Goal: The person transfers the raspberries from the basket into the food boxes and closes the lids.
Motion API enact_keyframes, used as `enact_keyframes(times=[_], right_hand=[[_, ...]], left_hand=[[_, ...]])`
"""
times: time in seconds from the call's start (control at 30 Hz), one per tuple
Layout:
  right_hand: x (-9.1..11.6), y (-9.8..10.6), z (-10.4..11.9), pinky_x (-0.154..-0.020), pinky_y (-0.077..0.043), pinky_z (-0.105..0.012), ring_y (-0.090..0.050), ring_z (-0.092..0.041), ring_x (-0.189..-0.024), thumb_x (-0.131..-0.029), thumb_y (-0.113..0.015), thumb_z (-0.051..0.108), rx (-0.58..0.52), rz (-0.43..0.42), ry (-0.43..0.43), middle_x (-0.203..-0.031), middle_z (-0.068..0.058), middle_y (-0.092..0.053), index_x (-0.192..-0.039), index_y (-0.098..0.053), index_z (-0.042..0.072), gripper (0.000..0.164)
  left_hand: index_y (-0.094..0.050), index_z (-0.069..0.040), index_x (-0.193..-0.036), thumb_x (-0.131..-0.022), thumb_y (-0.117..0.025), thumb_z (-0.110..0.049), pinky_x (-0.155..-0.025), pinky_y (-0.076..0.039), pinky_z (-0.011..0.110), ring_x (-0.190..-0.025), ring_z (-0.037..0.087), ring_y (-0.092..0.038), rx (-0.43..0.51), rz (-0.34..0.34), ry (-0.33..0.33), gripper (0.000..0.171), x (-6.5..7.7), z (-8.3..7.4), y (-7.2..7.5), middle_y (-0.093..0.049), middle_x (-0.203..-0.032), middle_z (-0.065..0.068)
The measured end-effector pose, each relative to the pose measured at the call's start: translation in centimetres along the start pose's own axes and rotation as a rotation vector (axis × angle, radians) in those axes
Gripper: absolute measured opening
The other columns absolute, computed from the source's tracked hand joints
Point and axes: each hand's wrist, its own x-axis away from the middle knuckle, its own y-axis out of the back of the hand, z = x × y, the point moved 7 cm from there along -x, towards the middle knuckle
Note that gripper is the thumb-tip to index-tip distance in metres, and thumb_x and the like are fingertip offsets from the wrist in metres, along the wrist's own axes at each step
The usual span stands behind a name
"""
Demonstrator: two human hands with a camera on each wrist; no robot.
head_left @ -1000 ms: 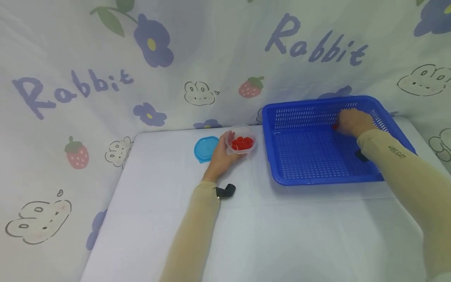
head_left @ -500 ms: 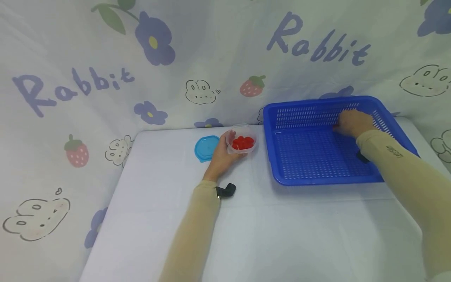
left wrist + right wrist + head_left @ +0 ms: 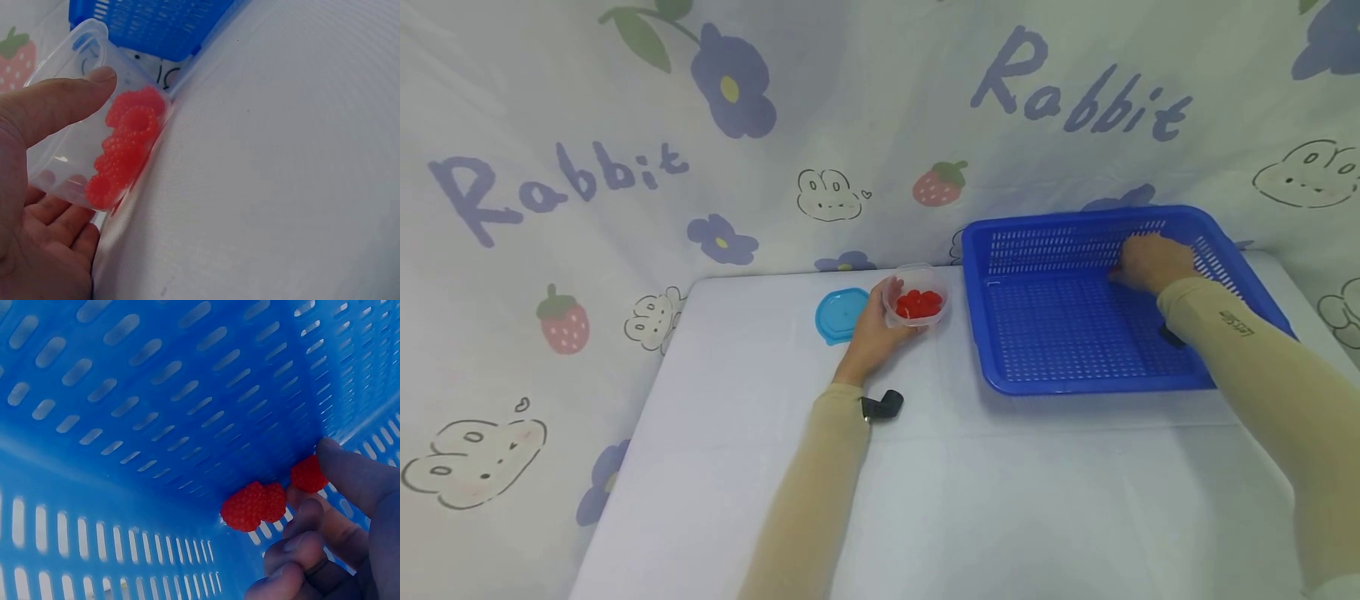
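Note:
In the head view my left hand [image 3: 868,337] grips a clear plastic tub [image 3: 929,278] from its left side, tilted towards me. Several red raspberries [image 3: 917,305] lie in it. The left wrist view has the thumb against the tub's wall and the other fingers beneath. My right hand [image 3: 1153,260] is down inside the blue basket [image 3: 992,387], near its back right corner. There, in the right wrist view, thumb and index finger pinch one raspberry [image 3: 309,474]. Beside the fingers, more raspberries [image 3: 242,508] lie at the basket's corner; the hand hides them from the head view.
A round light-blue lid [image 3: 839,317] lies flat on the white table, left of the tub. The basket stands to the tub's right, its slotted walls rising around the right hand. Behind the table's back edge hangs a printed cloth [image 3: 880,108].
A bit of red showed at my right fingertips one second ago in the head view; now it is hidden. The right hand has shifted slightly. My left hand keeps its grip on the tub.

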Motion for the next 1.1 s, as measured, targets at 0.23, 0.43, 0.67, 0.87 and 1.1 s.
enact_keyframes(times=[0.23, 0.43, 0.67, 0.87, 1.1], right_hand=[[0.0, 0.0, 0.0, -0.059, -0.045, -0.063, -0.059, -0.042, -0.066, -0.082, -0.063, 0.034, -0.001, -0.010, 0.003, -0.074, -0.026, -0.061, -0.081, -0.061, -0.009, 0.043], [0.1, 0.3, 0.3, -0.056, -0.046, -0.060, -0.059, -0.039, -0.064, -0.082, -0.063, 0.032, 0.016, -0.011, 0.014, -0.071, -0.024, -0.061, -0.079, -0.061, -0.008, 0.040], [-0.2, 0.4, 0.7, -0.058, -0.047, -0.059, -0.060, -0.040, -0.069, -0.083, -0.062, 0.032, 0.019, -0.002, 0.021, -0.079, -0.028, -0.062, -0.082, -0.062, -0.007, 0.039], [0.2, 1.0, 2.3, -0.056, -0.047, -0.058, -0.059, -0.032, -0.063, -0.085, -0.058, 0.029, 0.024, 0.003, 0.074, -0.068, -0.016, -0.061, -0.074, -0.061, 0.000, 0.031], [1.1, 2.6, 4.5, -0.055, -0.047, -0.056, -0.061, -0.035, -0.068, -0.086, -0.059, 0.031, -0.017, -0.068, 0.121, -0.082, -0.019, -0.066, -0.095, -0.067, 0.000, 0.033]], left_hand=[[-0.025, -0.034, -0.142, -0.070, -0.080, -0.037, -0.101, -0.037, 0.043, -0.131, 0.009, -0.032, -0.001, 0.003, 0.003, 0.091, -0.1, 0.0, 0.0, -0.039, -0.142, -0.012], [-0.026, -0.033, -0.142, -0.070, -0.079, -0.041, -0.103, -0.035, 0.043, -0.130, 0.007, -0.033, 0.012, -0.001, -0.002, 0.090, 0.0, 0.0, 0.1, -0.039, -0.141, -0.012], [-0.026, -0.027, -0.143, -0.071, -0.078, -0.039, -0.104, -0.034, 0.041, -0.130, 0.007, -0.033, 0.014, 0.000, -0.013, 0.090, 0.2, -0.2, 0.1, -0.039, -0.141, -0.011], [-0.026, -0.031, -0.142, -0.071, -0.079, -0.037, -0.103, -0.034, 0.043, -0.130, 0.009, -0.033, 0.012, -0.002, -0.001, 0.089, 0.2, -0.1, 0.0, -0.039, -0.142, -0.009], [-0.026, -0.030, -0.143, -0.071, -0.080, -0.035, -0.104, -0.033, 0.044, -0.130, 0.009, -0.033, 0.026, 0.001, 0.002, 0.090, 0.2, -0.1, 0.0, -0.039, -0.142, -0.009]])
